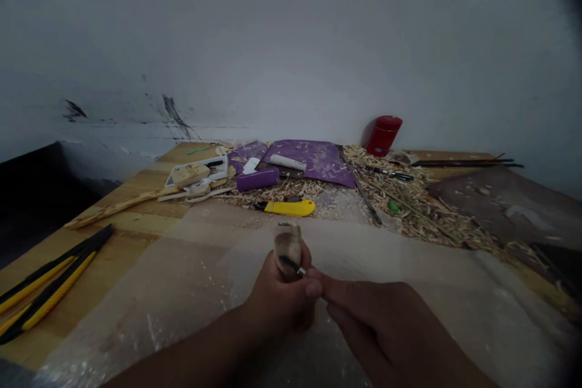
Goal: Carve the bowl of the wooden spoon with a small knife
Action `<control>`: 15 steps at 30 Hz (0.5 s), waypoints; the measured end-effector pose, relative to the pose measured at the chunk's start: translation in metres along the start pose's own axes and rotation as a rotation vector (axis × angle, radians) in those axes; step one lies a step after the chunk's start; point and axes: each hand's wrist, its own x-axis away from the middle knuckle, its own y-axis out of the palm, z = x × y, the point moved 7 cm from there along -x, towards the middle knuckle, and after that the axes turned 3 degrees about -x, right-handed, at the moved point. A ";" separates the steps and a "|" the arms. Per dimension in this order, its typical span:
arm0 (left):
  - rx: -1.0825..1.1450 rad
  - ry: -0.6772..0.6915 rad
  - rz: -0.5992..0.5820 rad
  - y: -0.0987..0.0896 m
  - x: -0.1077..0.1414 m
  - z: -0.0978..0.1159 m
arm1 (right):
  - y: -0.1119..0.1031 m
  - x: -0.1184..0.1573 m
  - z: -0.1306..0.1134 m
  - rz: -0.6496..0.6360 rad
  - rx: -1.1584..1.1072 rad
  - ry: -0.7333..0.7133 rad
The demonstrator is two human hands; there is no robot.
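Wood is standing upright in the person's curled left hand: a small pale carving block, gripped above the clear plastic sheeting, with the wrapped fingers apparently bracing it against the cutting pressure. A slim black-handled carving tool is lying against the block's near face, its metal end pointing toward the right hand. That hand's fingers are pressed together and stretching toward the tool, though the view does not settle whether they are pinching it. Two yellow-and-black utility knives are lying on the wooden tabletop at the left, seemingly parked out of the way yet within reach. Farther on, a yellow box cutter is resting at the edge of the wood shavings, just beside a long metal file. A white tray, a purple case and a purple cutting mat are sitting grouped at the back, away from the working space, while a red cylinder is standing against the white wall.
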 end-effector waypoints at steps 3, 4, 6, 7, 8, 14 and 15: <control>0.001 0.049 0.076 0.000 0.001 -0.001 | 0.007 0.000 0.000 -0.007 0.082 -0.020; 0.003 0.067 0.104 -0.001 0.001 0.000 | 0.010 0.000 0.001 -0.003 0.098 -0.021; -0.010 0.088 0.151 -0.002 0.002 0.000 | 0.016 -0.001 0.001 0.006 0.104 -0.017; -0.021 0.093 0.170 -0.003 0.002 0.000 | 0.018 -0.002 0.001 0.016 0.100 -0.017; -0.032 0.093 0.190 -0.004 0.002 0.000 | 0.020 -0.003 0.001 0.025 0.097 -0.013; -0.086 0.094 0.253 -0.009 0.003 0.006 | 0.019 -0.007 -0.004 0.165 -0.020 -0.030; -0.115 0.100 0.266 -0.009 0.003 0.008 | 0.019 -0.008 -0.003 0.169 -0.095 -0.010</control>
